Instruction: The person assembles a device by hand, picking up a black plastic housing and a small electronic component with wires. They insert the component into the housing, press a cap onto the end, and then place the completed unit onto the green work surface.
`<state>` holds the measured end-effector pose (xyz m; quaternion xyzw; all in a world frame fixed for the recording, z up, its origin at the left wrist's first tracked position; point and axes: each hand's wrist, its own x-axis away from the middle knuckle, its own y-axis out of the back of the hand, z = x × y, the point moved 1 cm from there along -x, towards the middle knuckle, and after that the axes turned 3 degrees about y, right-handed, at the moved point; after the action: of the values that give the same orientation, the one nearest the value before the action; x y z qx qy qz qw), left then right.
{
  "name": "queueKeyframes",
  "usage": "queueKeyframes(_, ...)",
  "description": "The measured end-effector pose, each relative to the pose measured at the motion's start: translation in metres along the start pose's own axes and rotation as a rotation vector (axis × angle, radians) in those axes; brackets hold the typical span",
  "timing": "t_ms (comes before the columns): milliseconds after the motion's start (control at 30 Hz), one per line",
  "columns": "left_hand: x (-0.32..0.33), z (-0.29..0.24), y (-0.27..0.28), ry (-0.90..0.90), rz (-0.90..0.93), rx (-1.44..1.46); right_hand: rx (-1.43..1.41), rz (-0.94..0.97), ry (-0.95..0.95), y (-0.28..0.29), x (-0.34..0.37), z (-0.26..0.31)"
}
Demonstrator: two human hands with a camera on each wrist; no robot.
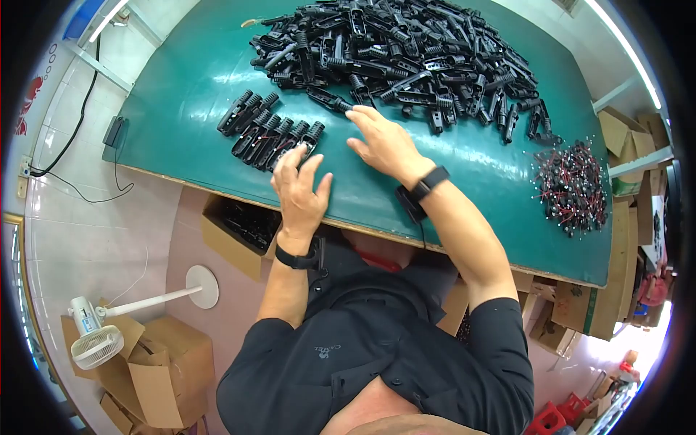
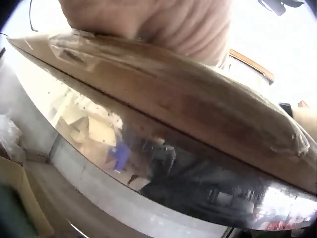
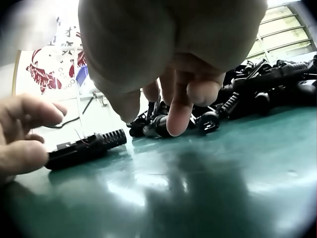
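In the head view, several black ribbed parts (image 1: 257,138) lie side by side in two groups on the green table. My left hand (image 1: 301,196) is at the near end of the rightmost part, its thumb apart from its fingers. The right wrist view shows that left hand (image 3: 22,136) beside a black part (image 3: 89,148) with a thin red wire; firm contact is unclear. My right hand (image 1: 391,148) reaches with loosely bent fingers toward a black part (image 1: 328,99) at the pile's near edge. Only the left hand's base (image 2: 148,20) shows in the left wrist view.
A large pile of black parts (image 1: 406,58) covers the table's far side. Red-wired small pieces (image 1: 573,188) are heaped at the right. A dark device (image 1: 411,204) with a cable lies near the front edge. Cardboard boxes (image 1: 177,362) and a white fan (image 1: 98,344) stand left below.
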<state>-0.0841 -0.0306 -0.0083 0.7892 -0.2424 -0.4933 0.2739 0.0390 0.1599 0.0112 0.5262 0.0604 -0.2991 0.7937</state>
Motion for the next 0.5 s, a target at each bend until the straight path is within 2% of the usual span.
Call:
queueKeyframes(100,0.006,0.002,-0.005,-0.032,-0.012,0.051,0.075,-0.022,-0.07,-0.022,-0.039,-0.002)
queueKeyframes(200,0.008,0.005,-0.005,-0.038,-0.008,0.099,0.254,0.157,-0.263,-0.035,-0.062,-0.006)
queueKeyframes(233,0.007,0.006,-0.005,-0.041,-0.01,0.101,0.256,0.153,-0.264,-0.033,-0.063,-0.005)
queueKeyframes(333,0.009,0.008,-0.004,-0.061,0.01,0.128,0.216,-0.02,-0.224,-0.023,-0.05,-0.008)
queueKeyframes(367,0.009,0.007,-0.002,-0.077,0.027,0.149,0.225,-0.026,-0.254,-0.014,-0.038,-0.005)
queueKeyframes(433,0.006,-0.004,0.002,-0.078,0.005,0.208,0.014,-0.307,-0.067,0.02,0.002,0.009)
queueKeyframes(500,-0.001,-0.034,0.007,-0.13,0.023,0.265,-0.099,-0.34,0.014,0.048,0.051,0.022)
